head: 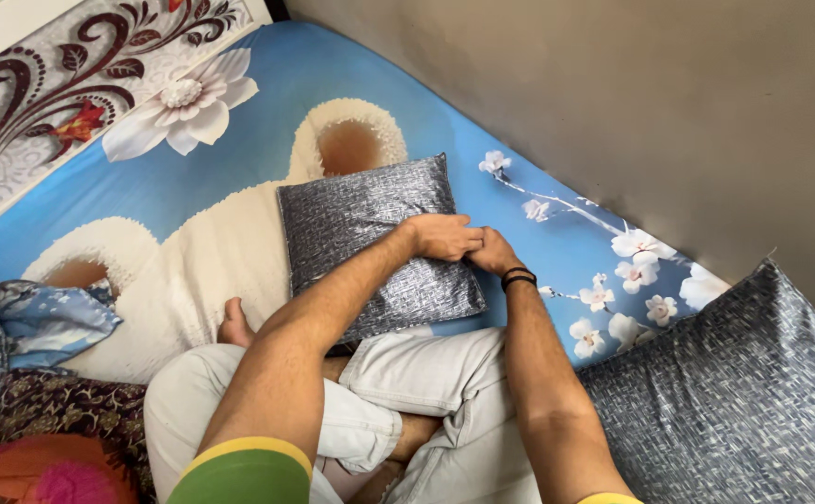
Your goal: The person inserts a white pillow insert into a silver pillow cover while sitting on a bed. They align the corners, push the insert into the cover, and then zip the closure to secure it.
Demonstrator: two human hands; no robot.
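A grey shiny square cushion (361,224) lies on the blue flower-print bedsheet (193,187) in front of my crossed legs. My left hand (443,235) rests on the cushion's right edge, fingers curled at the seam. My right hand (493,252), a black band on its wrist, meets the left at that same edge and pinches the fabric. Both hands touch each other. What the fingertips grip is partly hidden.
A second, larger grey cushion (734,392) lies at the right by the beige wall (659,103). Crumpled blue and patterned cloths (34,327) pile at the left. A carved floral headboard (62,84) stands at the top left.
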